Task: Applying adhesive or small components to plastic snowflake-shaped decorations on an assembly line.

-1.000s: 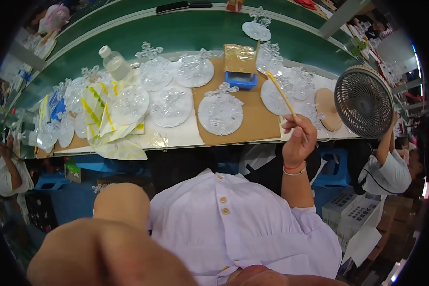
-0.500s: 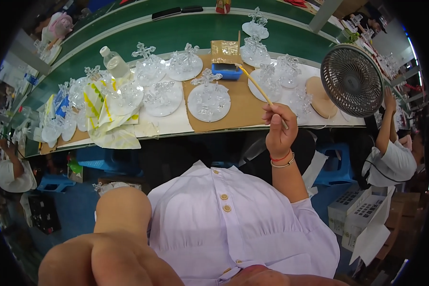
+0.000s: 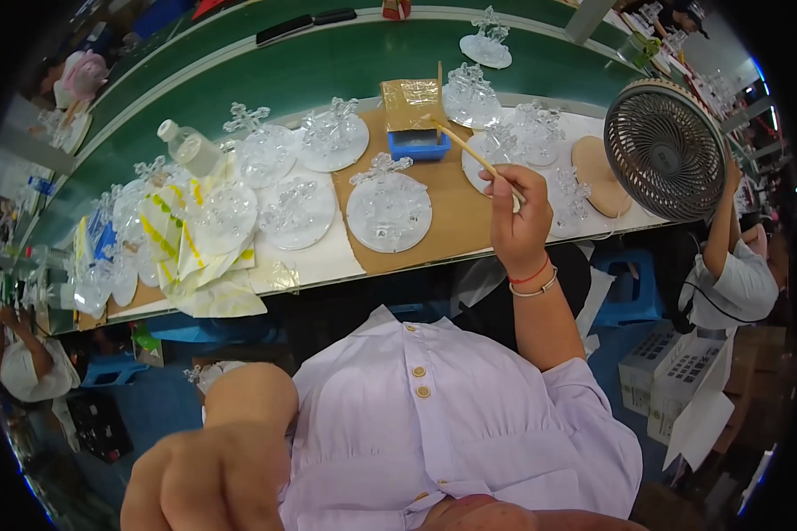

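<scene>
My right hand (image 3: 518,208) is closed around a thin wooden stick (image 3: 469,152), held above the work table. The stick's far tip is at the edge of a tape-covered cardboard flap (image 3: 409,102), over a small blue tray (image 3: 419,152). I cannot make out whether the tip bears bristles. Just left of the stick, a clear plastic piece with a round base (image 3: 390,217) lies on brown cardboard (image 3: 459,226). Close to the camera at the lower left is my left hand (image 3: 208,478), its knuckles visible and its fingertips cut off by the picture edge.
Several more clear round-based pieces (image 3: 297,212) spread along the table. A capped bottle (image 3: 190,149) and a crumpled yellow-printed plastic sheet (image 3: 181,239) are on the left. A dark round fan (image 3: 664,150) stands at right, where another person's arm (image 3: 722,230) shows. Boxes (image 3: 673,380) sit on the floor.
The view has shifted slightly. The stick's tip has moved a little against the cardboard flap, and my right hand still grips it. My left hand has shifted right and lower in the picture.
</scene>
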### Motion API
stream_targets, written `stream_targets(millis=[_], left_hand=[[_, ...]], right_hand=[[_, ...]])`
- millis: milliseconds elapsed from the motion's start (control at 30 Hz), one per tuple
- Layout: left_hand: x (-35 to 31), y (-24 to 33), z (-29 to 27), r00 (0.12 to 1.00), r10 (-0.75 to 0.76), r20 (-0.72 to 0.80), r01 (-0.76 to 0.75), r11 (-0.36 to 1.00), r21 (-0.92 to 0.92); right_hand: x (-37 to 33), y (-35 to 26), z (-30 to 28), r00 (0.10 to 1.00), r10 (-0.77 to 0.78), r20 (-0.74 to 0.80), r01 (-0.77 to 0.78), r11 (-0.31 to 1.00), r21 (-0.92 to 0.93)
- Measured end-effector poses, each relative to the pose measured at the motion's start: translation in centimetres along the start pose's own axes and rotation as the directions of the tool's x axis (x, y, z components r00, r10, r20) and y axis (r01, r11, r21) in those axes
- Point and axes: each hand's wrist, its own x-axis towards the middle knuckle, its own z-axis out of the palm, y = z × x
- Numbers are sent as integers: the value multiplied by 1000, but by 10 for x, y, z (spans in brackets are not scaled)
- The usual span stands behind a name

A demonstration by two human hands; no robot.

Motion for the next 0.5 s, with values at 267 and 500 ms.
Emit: stream_targets(millis=[267, 500], left_hand=[[-19, -11, -47, 888, -439, 138, -46, 212, 976], [-63, -10, -100, 930, 125, 345, -363, 162, 918]], right_hand=[[48, 11, 34, 997, 50, 50, -36, 965, -261], [57, 32, 64, 990, 7, 143, 38, 951, -308]])
